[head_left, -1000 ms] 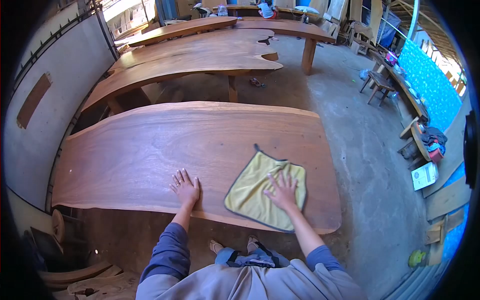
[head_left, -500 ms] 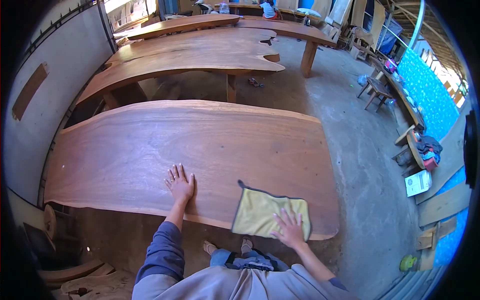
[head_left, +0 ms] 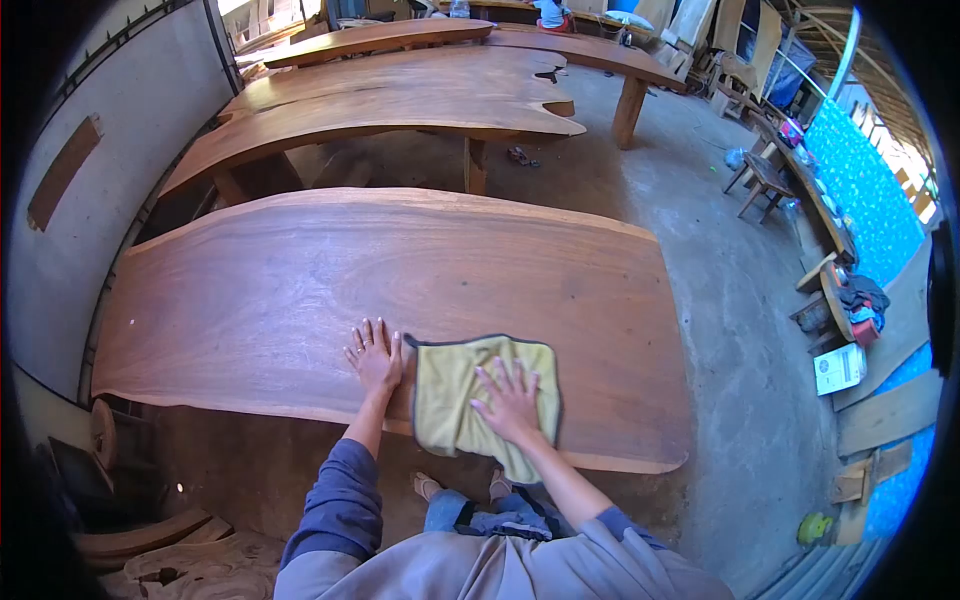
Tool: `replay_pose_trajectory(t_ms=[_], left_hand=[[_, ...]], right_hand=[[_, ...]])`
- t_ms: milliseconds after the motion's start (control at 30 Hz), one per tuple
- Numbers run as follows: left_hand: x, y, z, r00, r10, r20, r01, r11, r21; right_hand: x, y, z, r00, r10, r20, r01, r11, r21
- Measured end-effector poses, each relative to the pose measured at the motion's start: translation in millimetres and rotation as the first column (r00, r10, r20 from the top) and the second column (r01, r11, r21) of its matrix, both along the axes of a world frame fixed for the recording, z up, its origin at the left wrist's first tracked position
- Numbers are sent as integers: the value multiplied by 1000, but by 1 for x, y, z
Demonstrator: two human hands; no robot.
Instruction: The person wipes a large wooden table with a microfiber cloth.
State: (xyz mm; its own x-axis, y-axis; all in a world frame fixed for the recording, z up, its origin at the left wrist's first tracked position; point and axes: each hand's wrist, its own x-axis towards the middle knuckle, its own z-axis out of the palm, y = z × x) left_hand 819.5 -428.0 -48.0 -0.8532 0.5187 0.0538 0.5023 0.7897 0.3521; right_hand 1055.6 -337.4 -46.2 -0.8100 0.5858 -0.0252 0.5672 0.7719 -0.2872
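A large wooden slab [head_left: 250,300] with pale natural edges lies in front of me. My left hand [head_left: 377,362] rests on its surface near the front edge, fingers spread, holding nothing. A yellow cloth [head_left: 450,385] with a dark border is spread flat just to the right, and one corner of it hangs over the slab's front edge. My right hand [head_left: 509,400] lies on top of the cloth with its fingers apart, pressing it without gripping.
More wooden slab tables [head_left: 380,100] stand behind. A small stool [head_left: 764,185] and a bench with items are at the right. A white wall [head_left: 150,110] borders the left. At the far back sits a person [head_left: 550,14].
My right hand and the cloth have moved left across the slab, close to my left hand. More of the cloth shows now. The view has shifted slightly.
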Motion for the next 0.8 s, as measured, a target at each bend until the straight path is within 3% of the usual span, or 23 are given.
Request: replay_pose_trajectory(t_ms=[67,200,300,500,633,733,767,800], left_hand=[[1,-2,3,999,-25,44,23,999,46],[1,1,11,999,-31,-41,30,999,-12],[-3,-1,9,997,-51,-53,49,998,-38],[19,4,-1,970,-234,-69,227,970,-89],[51,18,-2,958,-266,-110,259,963,-71],[57,18,-3,954,-274,-126,268,962,-59],[56,18,-3,950,-280,-135,277,960,-41],[56,18,-4,951,-276,-138,273,961,-41]], right_hand=[[-24,-11,3,998,48,-45,-48,999,0],[-22,-13,6,993,96,-76,-96,995,0],[11,-6,8,997,29,-72,-26,999,41],[86,31,11,953,-300,44,298,954,40],[123,69,5,852,-511,-114,517,856,20],[119,96,-1,706,-679,-202,683,728,-63],[115,100,-3,708,-676,-205,680,731,-65],[108,100,2,753,-639,-154,653,754,64]])
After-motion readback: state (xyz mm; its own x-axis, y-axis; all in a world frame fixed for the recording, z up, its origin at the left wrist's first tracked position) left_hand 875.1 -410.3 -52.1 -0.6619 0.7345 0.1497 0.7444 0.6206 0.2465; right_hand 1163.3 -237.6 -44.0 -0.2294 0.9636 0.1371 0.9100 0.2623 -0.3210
